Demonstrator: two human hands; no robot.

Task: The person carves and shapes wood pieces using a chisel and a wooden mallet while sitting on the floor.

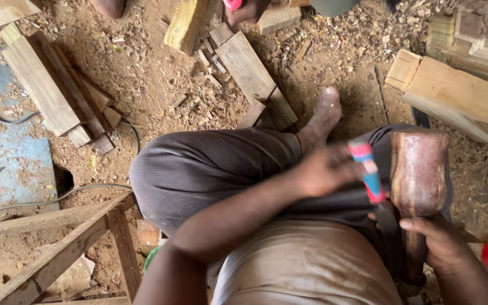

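Head view: left hand (326, 169) grips blurred chisel (368, 172); right hand (441, 243) clutches wooden mallet (419, 172).

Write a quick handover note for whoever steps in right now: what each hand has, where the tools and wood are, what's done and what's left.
Left hand: gripping a chisel with a pink-and-blue taped handle, held over the lap.
Right hand: wrapped around the handle of a wooden mallet, head upward, right beside the chisel.
Wood: planks lie on the sawdust-covered ground to the left, a flat board by the bare foot, stacked blocks at the right, a wooden frame at lower left.
Done: both tools are in hand.
Left: neither tool touches any wood yet; no fresh cut is visible.
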